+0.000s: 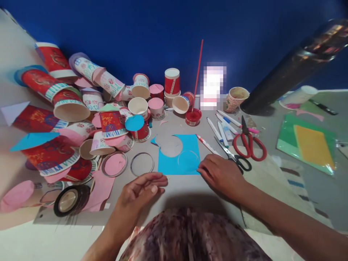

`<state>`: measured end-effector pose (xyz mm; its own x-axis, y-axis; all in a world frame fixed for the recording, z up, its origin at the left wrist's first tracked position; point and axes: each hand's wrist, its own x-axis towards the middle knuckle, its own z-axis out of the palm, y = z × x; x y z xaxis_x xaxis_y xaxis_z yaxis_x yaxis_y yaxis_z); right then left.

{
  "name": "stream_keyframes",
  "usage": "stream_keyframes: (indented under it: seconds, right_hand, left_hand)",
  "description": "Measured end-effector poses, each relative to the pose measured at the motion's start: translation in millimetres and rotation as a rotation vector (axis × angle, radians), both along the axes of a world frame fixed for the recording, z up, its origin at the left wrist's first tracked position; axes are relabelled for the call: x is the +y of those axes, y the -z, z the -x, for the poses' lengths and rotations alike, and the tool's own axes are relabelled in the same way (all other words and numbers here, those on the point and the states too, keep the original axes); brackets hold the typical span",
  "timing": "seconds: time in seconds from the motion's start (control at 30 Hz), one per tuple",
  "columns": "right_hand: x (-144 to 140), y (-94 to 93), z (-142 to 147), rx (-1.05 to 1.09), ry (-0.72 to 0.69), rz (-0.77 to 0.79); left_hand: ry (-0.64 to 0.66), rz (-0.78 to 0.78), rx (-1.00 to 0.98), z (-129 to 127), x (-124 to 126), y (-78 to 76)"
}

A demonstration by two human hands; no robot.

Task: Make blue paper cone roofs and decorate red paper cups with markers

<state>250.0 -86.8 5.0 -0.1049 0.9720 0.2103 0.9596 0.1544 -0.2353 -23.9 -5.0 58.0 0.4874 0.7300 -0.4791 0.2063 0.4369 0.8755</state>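
A blue paper sheet (167, 166) lies flat on the grey table, a large round piece cut from its upper left part. A pale circle outline shows on its lower right part. My right hand (220, 174) has its fingers curled together at the sheet's lower right corner, gripping the edge. My left hand (143, 192) hovers near the sheet's lower left corner, fingers loosely apart and holding nothing. Left of the sheet lies a thin ring (141, 174). Black-handled scissors (235, 159) rest beyond my right wrist, and a red-capped marker (208, 144) lies beside the sheet.
Red and white paper cups (108, 121) crowd the left side, with a tape roll (69, 200) in front. Red-handled scissors (248, 143) and several markers (224, 132) lie right. Behind stand a red pot (193, 119) with a stick and a dark cylinder (285, 72).
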Motion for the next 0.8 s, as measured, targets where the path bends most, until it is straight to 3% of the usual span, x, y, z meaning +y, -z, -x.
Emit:
stream_keyframes:
  seconds: [0.13, 0.33, 0.47, 0.63, 0.7, 0.8]
  right_hand:
    - [2.5, 0.5, -1.6, 0.018, -0.013, -0.025]
    - [2.4, -11.7, -1.6, 0.339, 0.011, -0.132]
    - [2.3, -16.7, 6.3, 0.486, -0.061, -0.143]
    - [-0.3, -20.0, 4.1, 0.382, -0.137, -0.044]
    - [-9.9, -24.2, -10.4, 0.236, -0.059, -0.027]
    - [-33.1, -31.2, -44.2, 0.029, 0.188, 0.016]
  left_hand:
    - [-0.025, 0.328, -0.193, -4.6, -4.3, 4.5]
    - [-0.012, 0.525, -0.289, -23.3, -8.3, 12.3]
    - [-0.088, 0.530, -0.516, -46.1, -3.0, 23.3]
    - [-0.204, 0.472, -0.475, -76.2, 4.0, 23.5]
    - [-0.274, 0.373, -0.420, -80.1, 9.7, 18.3]
    - [-0.357, 0.249, -0.339, -78.1, 21.6, 10.3]
